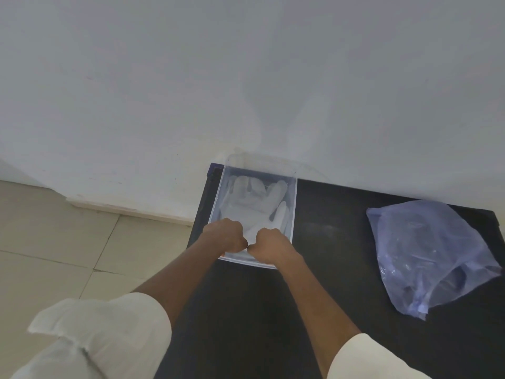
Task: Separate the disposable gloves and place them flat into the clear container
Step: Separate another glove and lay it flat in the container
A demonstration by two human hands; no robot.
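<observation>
A clear plastic container [293, 203] stands at the far left end of the black table, against the wall. White disposable gloves [252, 203] lie spread flat inside it, fingers pointing toward the wall. My left hand [225, 236] and my right hand [269, 246] are side by side at the container's near end, both with fingers curled shut. They pinch the cuff end of the top glove, knuckles almost touching. The cuff itself is hidden under my hands.
A crumpled translucent blue plastic bag [426, 253] lies on the black table [333, 242] to the right of the container. The white wall rises right behind the table. Beige floor tiles [54, 242] lie beyond the table's left edge.
</observation>
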